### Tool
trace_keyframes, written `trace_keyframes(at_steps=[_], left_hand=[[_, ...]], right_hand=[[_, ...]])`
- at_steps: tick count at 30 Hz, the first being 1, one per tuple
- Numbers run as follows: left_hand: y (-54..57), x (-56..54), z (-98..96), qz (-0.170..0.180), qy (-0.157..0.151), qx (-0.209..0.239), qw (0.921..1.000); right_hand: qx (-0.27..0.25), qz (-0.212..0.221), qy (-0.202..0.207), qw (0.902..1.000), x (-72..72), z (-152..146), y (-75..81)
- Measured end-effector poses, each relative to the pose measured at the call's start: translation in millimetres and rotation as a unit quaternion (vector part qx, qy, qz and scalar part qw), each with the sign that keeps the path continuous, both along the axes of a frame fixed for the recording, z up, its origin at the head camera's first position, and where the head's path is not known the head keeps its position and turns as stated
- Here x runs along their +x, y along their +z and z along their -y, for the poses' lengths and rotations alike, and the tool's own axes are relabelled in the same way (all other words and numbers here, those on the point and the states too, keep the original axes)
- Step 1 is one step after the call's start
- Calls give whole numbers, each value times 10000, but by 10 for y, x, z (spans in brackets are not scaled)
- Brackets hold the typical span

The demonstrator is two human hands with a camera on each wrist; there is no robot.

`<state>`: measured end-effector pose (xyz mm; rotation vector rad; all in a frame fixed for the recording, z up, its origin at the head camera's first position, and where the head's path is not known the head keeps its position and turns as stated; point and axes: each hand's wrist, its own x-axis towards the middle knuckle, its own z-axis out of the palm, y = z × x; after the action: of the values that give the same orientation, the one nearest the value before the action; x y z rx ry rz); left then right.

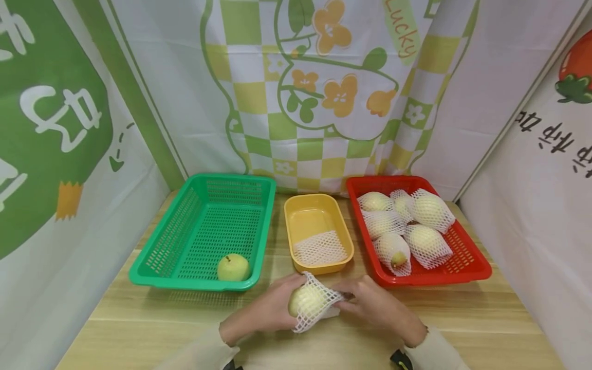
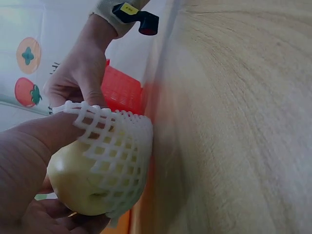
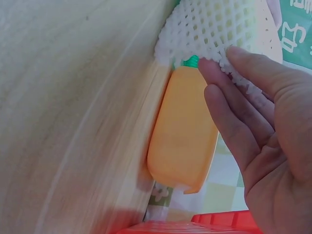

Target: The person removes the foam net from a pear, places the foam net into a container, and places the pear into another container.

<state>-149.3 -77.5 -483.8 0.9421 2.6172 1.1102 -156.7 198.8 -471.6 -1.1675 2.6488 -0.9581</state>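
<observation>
A pale yellow-green pear (image 1: 307, 300) sits partly inside a white foam net sleeve (image 1: 319, 317), close over the table's front middle. My left hand (image 1: 276, 304) grips the pear from the left, its thumb over the net in the left wrist view. From the right, my right hand (image 1: 370, 302) pinches the sleeve's edge between thumb and fingers (image 3: 243, 109). The pear's bare side (image 2: 73, 180) faces the left palm, while the mesh (image 2: 122, 161) covers the other side.
A green basket (image 1: 139, 272) at left holds one bare pear (image 1: 233, 267). The yellow tray (image 1: 296, 216) in the middle holds flat foam net (image 1: 320, 248). In the red basket (image 1: 472, 267) at right lie several net-wrapped pears (image 1: 427, 246). Printed curtains (image 1: 314, 128) stand behind.
</observation>
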Motion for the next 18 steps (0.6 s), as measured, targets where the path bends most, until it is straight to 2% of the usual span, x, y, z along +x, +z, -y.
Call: trace_keyframes(at_steps=[3, 9, 18], left_hand=[[19, 31, 71, 3, 90, -52, 9999], [22, 68, 204, -349, 279, -424, 9981], [-14, 66, 270, -296, 200, -449, 9984]], right_hand=[[69, -56, -28, 10000, -4, -8, 28], [195, -167, -95, 9996, -24, -44, 93], [1107, -362, -135, 9931, -28, 169, 200]])
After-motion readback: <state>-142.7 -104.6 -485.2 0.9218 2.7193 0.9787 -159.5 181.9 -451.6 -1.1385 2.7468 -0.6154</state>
